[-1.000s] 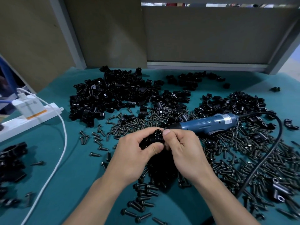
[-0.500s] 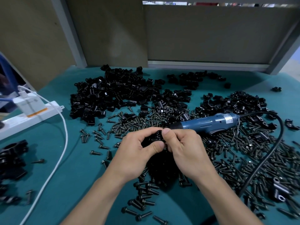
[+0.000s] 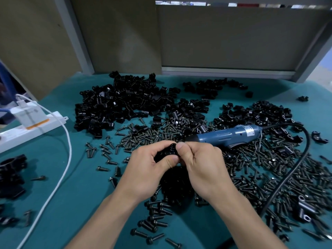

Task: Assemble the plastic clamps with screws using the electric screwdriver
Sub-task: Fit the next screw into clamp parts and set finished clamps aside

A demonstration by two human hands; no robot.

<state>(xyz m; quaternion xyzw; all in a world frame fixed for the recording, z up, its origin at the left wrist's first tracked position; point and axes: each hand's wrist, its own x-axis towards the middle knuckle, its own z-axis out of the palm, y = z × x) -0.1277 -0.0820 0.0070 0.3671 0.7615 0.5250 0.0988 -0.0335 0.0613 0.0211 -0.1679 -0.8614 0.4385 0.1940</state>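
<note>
The left hand [image 3: 145, 169] and right hand [image 3: 203, 166] are still pinching the black clamp [image 3: 169, 150] together, barely shifting since before, while the electric screwdriver [image 3: 230, 136] is lying unmoved behind them.

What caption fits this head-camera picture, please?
Over screws, left hand and right hand pinch a black clamp; blue screwdriver lies nearby.
</note>
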